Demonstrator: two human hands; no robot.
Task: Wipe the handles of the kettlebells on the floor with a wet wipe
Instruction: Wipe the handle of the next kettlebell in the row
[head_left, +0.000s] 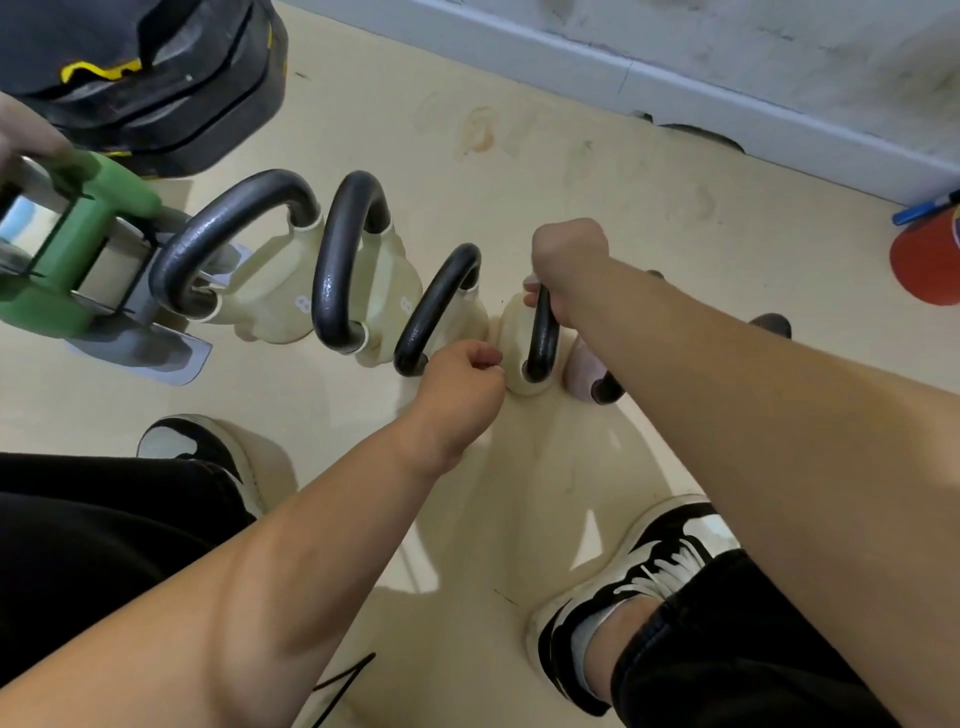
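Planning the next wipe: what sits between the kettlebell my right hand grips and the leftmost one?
Two cream kettlebells, in the head view: the second kettlebell and third kettlebell from the left.

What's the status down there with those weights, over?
Right hand gripping kettlebell handle. Left hand curled beside it, contents unseen. Wet wipe not visible. Next kettlebell close alongside, over.
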